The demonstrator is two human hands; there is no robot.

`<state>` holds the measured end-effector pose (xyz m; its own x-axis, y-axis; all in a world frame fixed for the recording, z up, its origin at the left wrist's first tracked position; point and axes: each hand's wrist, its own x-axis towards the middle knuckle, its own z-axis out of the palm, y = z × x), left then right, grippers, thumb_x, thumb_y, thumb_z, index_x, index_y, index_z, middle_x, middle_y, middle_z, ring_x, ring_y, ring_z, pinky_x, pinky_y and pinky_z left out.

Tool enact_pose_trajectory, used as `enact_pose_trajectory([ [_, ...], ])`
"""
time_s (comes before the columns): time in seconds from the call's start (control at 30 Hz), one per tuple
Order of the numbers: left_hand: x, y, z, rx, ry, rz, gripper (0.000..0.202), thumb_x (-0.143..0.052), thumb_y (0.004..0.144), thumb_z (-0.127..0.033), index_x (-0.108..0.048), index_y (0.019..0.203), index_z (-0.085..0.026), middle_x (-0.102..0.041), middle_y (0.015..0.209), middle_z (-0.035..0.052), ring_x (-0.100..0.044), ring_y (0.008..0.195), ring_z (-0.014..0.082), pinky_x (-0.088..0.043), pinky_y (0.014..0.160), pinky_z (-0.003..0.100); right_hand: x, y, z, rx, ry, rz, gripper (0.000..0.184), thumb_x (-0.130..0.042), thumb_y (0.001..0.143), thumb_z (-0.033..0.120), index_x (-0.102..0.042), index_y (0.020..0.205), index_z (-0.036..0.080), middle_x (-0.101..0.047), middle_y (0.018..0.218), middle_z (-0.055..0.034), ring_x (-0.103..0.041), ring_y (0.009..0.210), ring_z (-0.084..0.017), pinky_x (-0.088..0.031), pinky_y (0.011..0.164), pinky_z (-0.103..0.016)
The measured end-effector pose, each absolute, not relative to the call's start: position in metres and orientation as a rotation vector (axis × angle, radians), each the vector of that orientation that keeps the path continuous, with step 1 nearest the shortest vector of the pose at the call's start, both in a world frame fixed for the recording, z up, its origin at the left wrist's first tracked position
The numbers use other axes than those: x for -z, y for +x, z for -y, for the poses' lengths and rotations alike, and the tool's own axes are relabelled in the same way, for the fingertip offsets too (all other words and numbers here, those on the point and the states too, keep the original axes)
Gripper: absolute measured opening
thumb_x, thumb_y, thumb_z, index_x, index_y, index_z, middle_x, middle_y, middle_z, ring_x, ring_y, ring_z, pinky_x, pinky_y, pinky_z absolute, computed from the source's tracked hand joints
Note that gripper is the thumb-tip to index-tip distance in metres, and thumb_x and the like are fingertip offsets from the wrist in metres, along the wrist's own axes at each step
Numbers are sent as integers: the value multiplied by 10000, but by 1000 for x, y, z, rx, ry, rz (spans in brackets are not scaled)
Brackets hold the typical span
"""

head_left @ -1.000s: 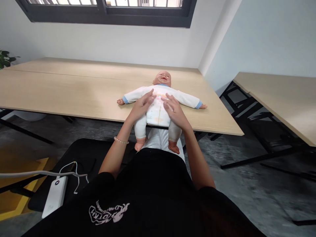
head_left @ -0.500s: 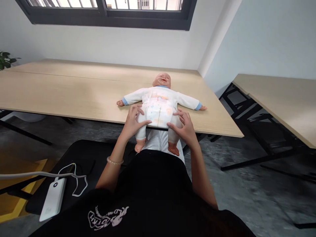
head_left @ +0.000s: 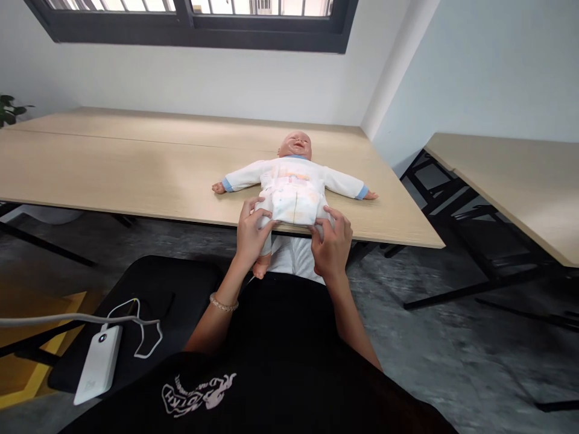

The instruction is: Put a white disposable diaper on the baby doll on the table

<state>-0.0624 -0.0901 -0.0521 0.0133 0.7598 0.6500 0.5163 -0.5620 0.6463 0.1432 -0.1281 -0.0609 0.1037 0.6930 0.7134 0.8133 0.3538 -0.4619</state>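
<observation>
And here the doll (head_left: 294,164) is lying face-up on the table (head_left: 149,163), near and to the right, a foot dangling past the near edge! The left hand (head_left: 252,238) is working, fingers curled, at the diaper's (head_left: 296,202) near left corner, the right hand (head_left: 332,244) matching it opposite; whether they're pinching, I can't tell. The black shirt (head_left: 289,361) is showing white lettering, "KH" looking readable, the rest too warped.

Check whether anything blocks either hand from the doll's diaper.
Nothing visible stands in the way: the left hand and right hand are right at the lower corners of the diaper, one at each side.
</observation>
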Motion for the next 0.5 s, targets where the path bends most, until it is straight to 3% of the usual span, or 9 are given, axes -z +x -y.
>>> enact_pose_trajectory([
  [0.13,54,-59,93,-1546,2094,-1390,82,-723,908,-257,-656,883,-216,-561,1262,91,-579,1200,279,-479,1096,443,66,149,127,154,-1304,1655,248,-498,1051,394,-666,986,223,-579,1408,-153,-500,1348,-320,-418,1148,-550],
  [0.27,50,-66,91,-1432,2111,-1348,215,-838,831,-339,-683,915,-215,-511,1294,91,-558,1182,282,-469,1104,449,66,152,127,100,-1217,1663,323,-568,1018,517,-670,944,220,-550,1443,-155,-489,1362,-330,-421,1148,-553],
  [0.5,51,-68,86,-1425,1908,-1239,231,-823,847,-406,-719,837,-200,-486,1269,84,-540,1213,260,-427,1164,434,71,141,123,180,-1274,1590,353,-508,1050,495,-645,876,220,-573,1405,-150,-535,1305,-320,-442,1108,-542],
])
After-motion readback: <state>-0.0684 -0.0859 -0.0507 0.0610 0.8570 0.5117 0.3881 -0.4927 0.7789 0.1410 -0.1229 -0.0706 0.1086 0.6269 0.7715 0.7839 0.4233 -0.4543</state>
